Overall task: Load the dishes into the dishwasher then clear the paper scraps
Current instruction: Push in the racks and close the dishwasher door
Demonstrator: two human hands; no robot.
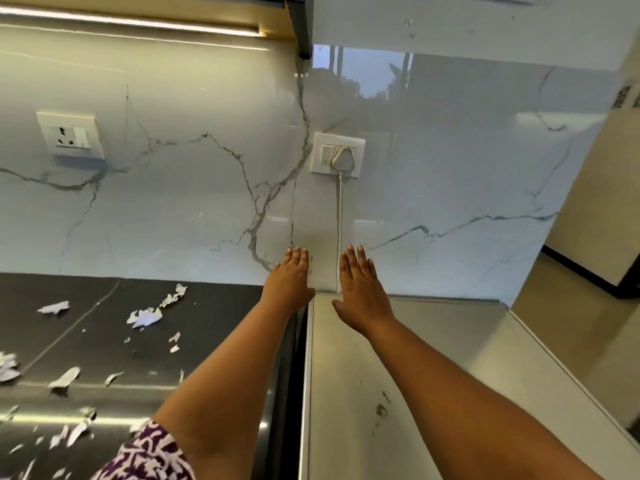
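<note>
The left hand (289,278) and the right hand (360,289) are reaching forward side by side, close but apart. Both have the fingers straight and flat, palms down, and they are holding nothing; whether they are touching anything under them I cannot tell. The left hand is hovering over the far edge of the dark glossy stone countertop (214,306), the right one over the pale grey flat top (433,358) just beside it, near the white marble-patterned wall (194,202) and the white plug with its thin cord (343,159). The torn white paper scraps (143,317) are lying scattered on the dark countertop, well to the left of both hands, and none is being gathered. No dishes and no dishwasher are showing in this view, so I cannot say whether the loading is finished. In my judgement, the clearing of the scraps is not yet begun and is remaining entirely to do.
</note>
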